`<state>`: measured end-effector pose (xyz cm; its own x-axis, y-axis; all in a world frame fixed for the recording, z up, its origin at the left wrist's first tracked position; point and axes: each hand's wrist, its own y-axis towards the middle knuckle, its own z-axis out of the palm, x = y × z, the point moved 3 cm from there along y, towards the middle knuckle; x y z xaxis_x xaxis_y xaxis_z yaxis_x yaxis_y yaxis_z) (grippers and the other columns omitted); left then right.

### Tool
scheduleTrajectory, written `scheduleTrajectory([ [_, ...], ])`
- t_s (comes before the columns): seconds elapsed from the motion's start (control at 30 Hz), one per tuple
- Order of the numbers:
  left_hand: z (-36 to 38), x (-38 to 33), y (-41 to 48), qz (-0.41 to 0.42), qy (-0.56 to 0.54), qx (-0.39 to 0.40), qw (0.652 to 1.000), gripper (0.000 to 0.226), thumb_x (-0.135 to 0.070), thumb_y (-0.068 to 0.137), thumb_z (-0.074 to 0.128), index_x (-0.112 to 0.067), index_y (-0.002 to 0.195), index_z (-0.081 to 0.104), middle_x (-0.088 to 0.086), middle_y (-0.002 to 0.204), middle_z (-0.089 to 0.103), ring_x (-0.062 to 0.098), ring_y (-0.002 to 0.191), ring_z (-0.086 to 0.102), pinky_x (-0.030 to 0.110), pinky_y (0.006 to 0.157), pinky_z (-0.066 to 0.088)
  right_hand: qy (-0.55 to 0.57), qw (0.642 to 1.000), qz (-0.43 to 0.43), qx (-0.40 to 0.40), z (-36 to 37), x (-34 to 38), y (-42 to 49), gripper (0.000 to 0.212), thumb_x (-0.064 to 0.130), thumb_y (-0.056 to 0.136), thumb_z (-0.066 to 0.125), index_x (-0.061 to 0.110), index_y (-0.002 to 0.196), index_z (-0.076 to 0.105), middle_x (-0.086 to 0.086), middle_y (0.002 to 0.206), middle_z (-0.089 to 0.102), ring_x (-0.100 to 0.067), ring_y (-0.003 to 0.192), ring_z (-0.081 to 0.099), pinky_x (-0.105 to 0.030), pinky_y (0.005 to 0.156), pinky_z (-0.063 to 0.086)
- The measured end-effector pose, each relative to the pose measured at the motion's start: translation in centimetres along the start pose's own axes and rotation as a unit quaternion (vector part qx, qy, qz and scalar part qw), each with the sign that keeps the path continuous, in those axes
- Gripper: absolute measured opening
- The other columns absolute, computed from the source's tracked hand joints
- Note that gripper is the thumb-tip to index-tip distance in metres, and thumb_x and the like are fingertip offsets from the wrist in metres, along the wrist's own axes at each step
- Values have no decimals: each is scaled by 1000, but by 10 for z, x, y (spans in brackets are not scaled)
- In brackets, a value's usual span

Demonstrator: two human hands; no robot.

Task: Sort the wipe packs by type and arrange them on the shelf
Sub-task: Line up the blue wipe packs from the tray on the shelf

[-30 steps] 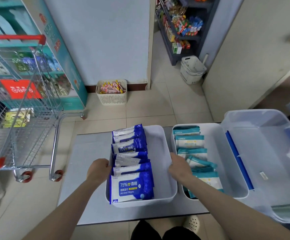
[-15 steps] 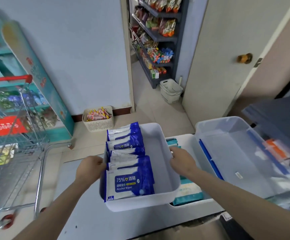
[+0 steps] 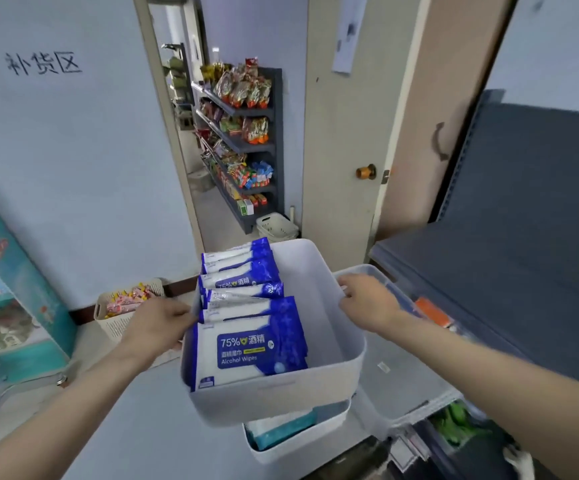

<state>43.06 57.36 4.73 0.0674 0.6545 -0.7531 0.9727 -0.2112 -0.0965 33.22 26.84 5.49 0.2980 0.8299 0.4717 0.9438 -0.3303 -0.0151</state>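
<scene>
Two hands on the bin (image 3: 281, 396) here. The left hand (image 3: 158, 327) grips the rim at 9 o'clock. The right hand (image 3: 367, 301) hooks over the rim at about 2 o'clock, fingers curled on the edge. The bin looks to be up in the air, clear of the desk (image 3: 125, 427), hanging over a second bin (image 3: 329, 429) at its 6 o'clock.

Inside, the blue packs (image 3: 250, 344) stand in a row along the left wall, alcohol label facing us. The right half of the bin is bare. The teal packs (image 3: 281, 433) sit down in that second bin, so the sorting looks done. I'd call this the carry to the shelf (image 3: 523, 237), the dark grey one at 2 o'clock.

Now, how to do it well. The load sits all on the left, so the left hand takes more of the weight; hold the bin level or the row tips into the bare half. The two grips aren't squarely opposite, so watch the near right corner for a dip. The path runs over the clear tub (image 3: 395, 386) at 4 o'clock, so carry the base high enough to pass its rim. Land the far edge on the shelf first and slide it in. Let go only once the base is fully supported.
</scene>
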Motion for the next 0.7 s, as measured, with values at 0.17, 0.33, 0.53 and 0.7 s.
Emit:
scheduleTrajectory([
  [0.17,35,-66,-10,37,-54,43,997,31,-13,88,65,-11,57,66,-5,48,63,7,42,59,22,45,48,-19,999,47,-19,-65,-43,-32,36,10,78,44,20,101,68,-1,99,68,-22,89,63,-37,73,56],
  [0.33,73,-132,-13,85,-65,101,989,22,-10,89,64,0,70,71,13,68,72,18,59,66,35,58,57,-2,989,125,-78,-118,-93,-71,30,11,72,43,19,90,65,4,90,67,-19,84,63,-38,72,57],
  [0.53,120,-210,-2,166,-23,181,969,22,-15,90,63,-4,75,74,10,73,74,25,69,72,38,66,61,29,965,215,-148,-170,-135,-122,33,9,70,42,21,89,66,6,89,68,-18,84,65,-39,74,58],
  [0.7,158,-270,-9,219,-24,227,949,29,-4,88,58,-2,60,63,12,57,62,19,48,55,21,44,46,8,937,284,-203,-203,-155,-169,32,6,72,43,14,91,67,-1,92,69,-23,87,66,-39,74,57],
])
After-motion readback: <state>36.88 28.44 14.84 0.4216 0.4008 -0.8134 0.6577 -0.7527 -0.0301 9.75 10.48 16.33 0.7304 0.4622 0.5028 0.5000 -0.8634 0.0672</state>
